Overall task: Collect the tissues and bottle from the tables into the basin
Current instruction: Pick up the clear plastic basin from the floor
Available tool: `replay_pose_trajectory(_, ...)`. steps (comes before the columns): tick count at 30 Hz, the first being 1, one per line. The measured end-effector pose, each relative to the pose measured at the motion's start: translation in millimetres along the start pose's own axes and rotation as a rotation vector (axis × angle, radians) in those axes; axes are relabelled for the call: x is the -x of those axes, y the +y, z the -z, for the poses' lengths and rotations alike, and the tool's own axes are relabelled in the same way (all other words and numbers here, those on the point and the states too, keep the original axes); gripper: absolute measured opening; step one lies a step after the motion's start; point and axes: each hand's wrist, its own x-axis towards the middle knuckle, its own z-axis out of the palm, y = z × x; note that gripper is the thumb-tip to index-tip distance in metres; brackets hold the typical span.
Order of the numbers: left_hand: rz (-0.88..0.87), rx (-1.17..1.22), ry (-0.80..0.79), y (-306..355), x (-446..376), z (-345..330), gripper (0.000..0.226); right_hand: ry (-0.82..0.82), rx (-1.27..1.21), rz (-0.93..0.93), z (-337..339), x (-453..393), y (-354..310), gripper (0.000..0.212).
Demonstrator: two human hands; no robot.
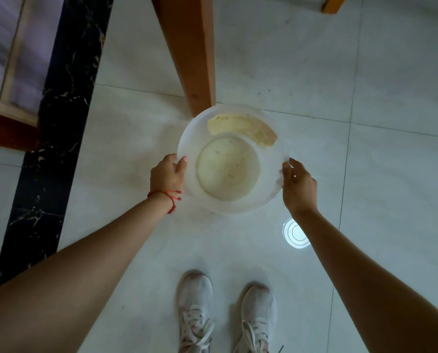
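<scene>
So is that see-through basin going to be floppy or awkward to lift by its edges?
Probably light: the basin looks like thin translucent plastic and holds no tissues or bottle. Its rim may flex a little where the left hand and right hand grip opposite sides. The smooth wall could be slightly slippery.

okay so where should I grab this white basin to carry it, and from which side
Grip the basin by its rim at two opposite points, coming in from its left and right sides, roughly where the left hand and right hand sit now. It is wide, round and open-topped, with no handles visible, so a balanced two-sided rim hold should keep it level.
</scene>
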Motion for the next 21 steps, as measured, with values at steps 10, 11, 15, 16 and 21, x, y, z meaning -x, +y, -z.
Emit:
replay_pose_trajectory(10, 0.057, 0.129, 0.03, -4, 17, 22, 0.041, 0.074, 0.031, 0.047, 5, 13, -2, 0.035)
replay_pose_trajectory(11, 0.068, 0.147, 0.027, -5, 24, 26, 0.041, 0.074, 0.042, 0.061, 9, 18, -4, 0.035)
replay_pose_trajectory(15, 0.103, 0.257, 0.059, -4, 55, 43, 0.025, 0.097, 0.022, 0.109, 31, 47, -23, 0.032)
replay_pose_trajectory(16, 0.108, 0.28, 0.067, -3, 64, 48, 0.023, 0.102, 0.008, 0.111, 39, 56, -29, 0.032)
replay_pose_trajectory(21, 0.106, 0.402, 0.117, 17, 114, 86, 0.025, 0.101, -0.036, 0.124, 85, 104, -61, 0.038)
